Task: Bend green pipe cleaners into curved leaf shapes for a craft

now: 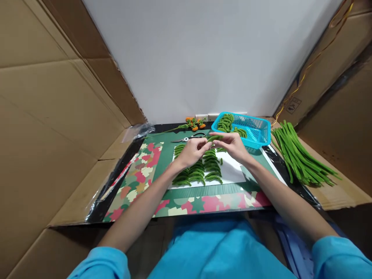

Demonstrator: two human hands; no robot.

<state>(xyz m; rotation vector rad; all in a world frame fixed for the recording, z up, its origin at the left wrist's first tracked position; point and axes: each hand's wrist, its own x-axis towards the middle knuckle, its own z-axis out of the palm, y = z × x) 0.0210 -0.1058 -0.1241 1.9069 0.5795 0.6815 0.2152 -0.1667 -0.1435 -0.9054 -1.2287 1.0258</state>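
My left hand [192, 151] and my right hand [231, 145] meet above a white sheet [232, 172], their fingertips pinched together. Between them is a short curved piece of fuzzy green pipe cleaner [215, 138], partly covered by the fingers. Below lie rows of similar curved green pieces [197, 172] on the sheet, with a tiny green scrap [221, 161] beside them. Just behind my left hand, scissors [186, 139] with dark handles rest on the green mat [165, 162].
A blue plastic basket [263, 133] holding green pieces stands at back right. Long green pipe cleaners [302, 159] lie in a bundle on the right. Orange fuzzy flowers [195, 124] on green stems lie at the back. Cardboard walls [58, 108] enclose both sides.
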